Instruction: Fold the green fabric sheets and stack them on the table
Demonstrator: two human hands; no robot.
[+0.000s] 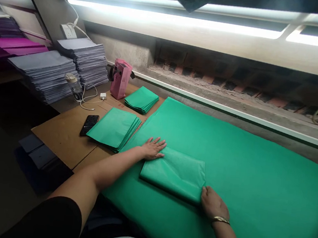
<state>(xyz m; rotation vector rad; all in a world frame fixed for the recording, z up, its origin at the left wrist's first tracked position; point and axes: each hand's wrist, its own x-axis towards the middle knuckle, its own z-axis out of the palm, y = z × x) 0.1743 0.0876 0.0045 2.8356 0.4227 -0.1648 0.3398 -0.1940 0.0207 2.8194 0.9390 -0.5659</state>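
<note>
A folded green sheet (174, 173) lies on a large spread of green sheets (256, 173) that covers the right part of the table. My left hand (153, 149) rests flat on its far left corner, fingers spread. At its right edge, my right hand (214, 203), with a bracelet at the wrist, is closed on the near corner, fingers partly hidden. Creases run across the folded piece toward that corner. Left of my left hand lies a stack of folded green sheets (114, 127), and a smaller green stack (142, 98) sits behind it.
A black phone (89, 125), a white charger with cable (103, 96) and a clear bottle (73, 85) are on the left. A pink bag (120, 78) stands at the back beside tall grey stacks (86, 62). A bright light tube (174, 19) hangs low over the table's rear.
</note>
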